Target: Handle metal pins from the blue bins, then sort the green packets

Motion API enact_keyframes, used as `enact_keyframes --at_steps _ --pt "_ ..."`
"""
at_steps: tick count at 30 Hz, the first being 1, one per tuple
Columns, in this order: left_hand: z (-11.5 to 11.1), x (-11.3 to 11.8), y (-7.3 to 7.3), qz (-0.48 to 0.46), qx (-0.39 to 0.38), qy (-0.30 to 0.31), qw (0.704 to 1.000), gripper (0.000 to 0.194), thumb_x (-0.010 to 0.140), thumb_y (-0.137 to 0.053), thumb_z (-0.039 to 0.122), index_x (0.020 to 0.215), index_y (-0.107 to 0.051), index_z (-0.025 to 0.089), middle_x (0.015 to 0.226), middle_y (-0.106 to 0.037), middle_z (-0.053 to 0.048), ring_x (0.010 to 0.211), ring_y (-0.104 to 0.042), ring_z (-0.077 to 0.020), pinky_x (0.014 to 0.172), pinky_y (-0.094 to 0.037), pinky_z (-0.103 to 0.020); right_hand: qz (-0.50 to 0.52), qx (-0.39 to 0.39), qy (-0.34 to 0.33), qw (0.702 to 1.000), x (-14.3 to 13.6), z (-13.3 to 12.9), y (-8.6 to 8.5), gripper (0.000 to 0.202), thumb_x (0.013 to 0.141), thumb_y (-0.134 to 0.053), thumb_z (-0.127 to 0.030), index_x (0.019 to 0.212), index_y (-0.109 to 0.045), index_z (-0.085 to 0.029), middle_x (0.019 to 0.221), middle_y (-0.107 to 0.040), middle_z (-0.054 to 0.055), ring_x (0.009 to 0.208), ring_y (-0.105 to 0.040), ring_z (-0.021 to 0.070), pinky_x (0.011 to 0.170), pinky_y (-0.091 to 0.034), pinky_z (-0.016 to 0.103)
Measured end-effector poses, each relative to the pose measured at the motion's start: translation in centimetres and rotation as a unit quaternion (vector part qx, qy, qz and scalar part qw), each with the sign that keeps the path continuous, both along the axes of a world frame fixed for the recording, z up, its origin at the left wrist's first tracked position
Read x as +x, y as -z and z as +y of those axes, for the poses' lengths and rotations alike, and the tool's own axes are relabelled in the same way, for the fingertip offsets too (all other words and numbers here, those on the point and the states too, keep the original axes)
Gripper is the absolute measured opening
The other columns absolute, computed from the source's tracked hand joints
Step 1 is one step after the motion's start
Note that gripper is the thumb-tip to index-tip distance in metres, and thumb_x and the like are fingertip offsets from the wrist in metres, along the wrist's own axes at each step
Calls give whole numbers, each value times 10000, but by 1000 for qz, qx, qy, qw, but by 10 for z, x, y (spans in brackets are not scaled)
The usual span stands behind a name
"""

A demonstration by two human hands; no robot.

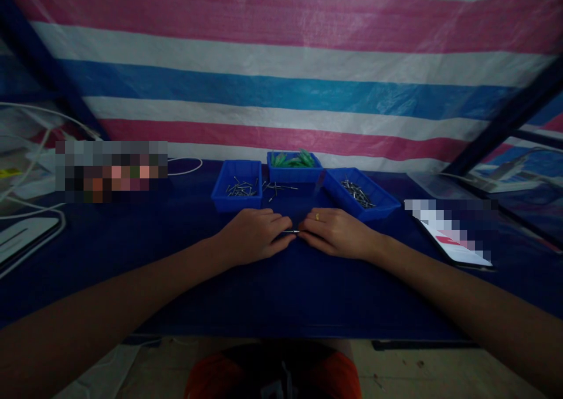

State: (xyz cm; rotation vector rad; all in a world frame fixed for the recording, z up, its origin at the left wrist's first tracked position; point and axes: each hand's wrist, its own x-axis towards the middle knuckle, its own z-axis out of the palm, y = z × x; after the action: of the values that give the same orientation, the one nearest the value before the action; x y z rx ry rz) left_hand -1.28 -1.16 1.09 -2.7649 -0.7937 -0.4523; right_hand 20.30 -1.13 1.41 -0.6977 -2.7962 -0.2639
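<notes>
Fingers [281, 223] partly hide the metal piece [290, 232] (the lit screen [455, 246] is partly pixelated).

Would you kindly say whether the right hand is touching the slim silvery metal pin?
Touching: the head view shows the right hand pinching one end of the slim metal pin.

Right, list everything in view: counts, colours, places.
Smooth flat table: one, dark blue, middle
Striped plastic sheet: one, pink, white, blue, behind
Slanted posts: two, dark blue, either side
Open plastic trays: three, blue, toward back
Slim metal pins: many, silver, side trays, some loose
Small pieces: several, green, rear tray
Flat lit-screen device: one, black-edged, right
Flat device: one, white, left edge
Thin cables: several, white, mostly left
Pixelated patch: one, multicoloured, left, unclear
Slim metal rod: one, silver, centre
Left hand: one, bare, grip on rod
Right hand: one, ringed, grip on rod
</notes>
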Motion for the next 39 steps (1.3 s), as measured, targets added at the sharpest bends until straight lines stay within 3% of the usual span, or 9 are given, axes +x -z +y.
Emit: enact_keyframes --at_steps 7,13,39 --pt "0 -1 -3 14 -15 -32 999 186 883 -414 224 769 -547 164 665 -595 3 627 -567 -139 555 -368 -247 27 -2 49 998 1 -1 -2 252 923 -364 -265 812 -552 -138 686 -550 35 638 -503 134 625 -387 246" --pt "2 -2 -2 11 -15 -43 999 183 889 -406 228 790 -547 167 684 -601 7 622 -558 -132 536 -351 -242 30 -20 96 995 2 1 0 184 902 -407 -254 855 -542 -139 753 -582 51 692 -535 145 648 -397 253" --pt "4 -3 2 3 5 -12 1000 169 895 -434 224 811 -567 162 746 -604 -6 694 -562 -134 596 -391 -230 -14 -81 54 995 2 -1 -4 175 885 -425 -256 810 -542 -149 680 -548 21 614 -501 124 608 -357 243"
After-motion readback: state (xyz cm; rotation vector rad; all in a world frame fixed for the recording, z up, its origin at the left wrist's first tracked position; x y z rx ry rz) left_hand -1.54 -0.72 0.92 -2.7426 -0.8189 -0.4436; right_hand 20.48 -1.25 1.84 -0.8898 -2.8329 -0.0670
